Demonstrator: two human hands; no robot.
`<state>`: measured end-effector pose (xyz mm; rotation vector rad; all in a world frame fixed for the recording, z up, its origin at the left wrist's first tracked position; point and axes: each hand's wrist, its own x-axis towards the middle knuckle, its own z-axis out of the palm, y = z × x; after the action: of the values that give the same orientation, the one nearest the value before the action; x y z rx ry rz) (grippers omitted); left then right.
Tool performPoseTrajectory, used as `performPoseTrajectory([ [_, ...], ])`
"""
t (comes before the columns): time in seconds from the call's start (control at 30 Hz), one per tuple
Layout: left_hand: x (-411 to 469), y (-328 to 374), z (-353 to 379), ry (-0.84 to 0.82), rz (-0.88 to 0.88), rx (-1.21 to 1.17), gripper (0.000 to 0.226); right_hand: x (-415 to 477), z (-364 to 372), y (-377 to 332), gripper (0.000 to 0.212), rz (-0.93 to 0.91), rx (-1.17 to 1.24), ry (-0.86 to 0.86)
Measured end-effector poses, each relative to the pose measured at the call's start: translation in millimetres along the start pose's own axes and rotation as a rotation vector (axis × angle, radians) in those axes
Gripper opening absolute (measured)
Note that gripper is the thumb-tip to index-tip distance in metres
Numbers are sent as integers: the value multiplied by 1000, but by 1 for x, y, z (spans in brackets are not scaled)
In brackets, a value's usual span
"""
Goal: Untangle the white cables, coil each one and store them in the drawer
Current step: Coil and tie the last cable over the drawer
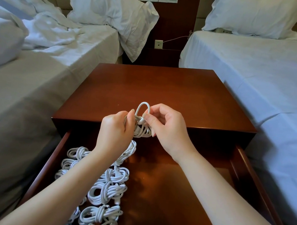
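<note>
Glossy red-brown wood surface [158,87], flat and square-edged, sits between 2 beds: left bed [23,96] has rumpled white linen, right bed [262,74] a smooth sheet. Matching drawer [243,162] is pulled out below. Left hand [114,132] grips a part-wound white cable [142,130] over the drawer's back edge, fingers [127,116] curled round the bundle. Right hand [169,132] pinches the cable's end, 1 loop arcing above. Round knotted white coils [107,192] lie in rows down the drawer's left side.

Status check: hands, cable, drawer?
Hands: left hand grips the coil, right hand pinches its wrap loop. Open drawer, stored coils along its left side. Nothing in the way.
</note>
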<state>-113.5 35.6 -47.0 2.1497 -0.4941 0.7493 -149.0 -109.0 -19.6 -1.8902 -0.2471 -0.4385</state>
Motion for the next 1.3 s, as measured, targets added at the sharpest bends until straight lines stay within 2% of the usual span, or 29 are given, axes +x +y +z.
performPoseTrajectory([
  [0.2, 1, 3, 1, -18, 3, -51, 46, 0, 1, 0, 7, -88, -90, -13],
  [0.43, 1, 3, 1, -16, 27, -51, 51, 6, -1, 7, 13, -278, -387, -56],
  [0.57, 1, 8, -1, 8, -7, -142, 43, 7, -5, 5, 14, -269, -357, -37],
  [0.77, 3, 6, 0, 9, 78, -69, 46, 5, -8, -1, 8, -169, -204, -7],
  [1.03, 0, 2, 0, -8, 167, -71, 42, 5, -7, -2, 14, -225, -374, -58],
  [1.23, 4, 3, -1, -6, 179, -46, 41, 4, -7, -3, 9, -141, -202, -19],
  [1.3, 4, 4, -2, -15, 175, -51, 42, 5, -8, 0, 11, -145, -216, -49],
])
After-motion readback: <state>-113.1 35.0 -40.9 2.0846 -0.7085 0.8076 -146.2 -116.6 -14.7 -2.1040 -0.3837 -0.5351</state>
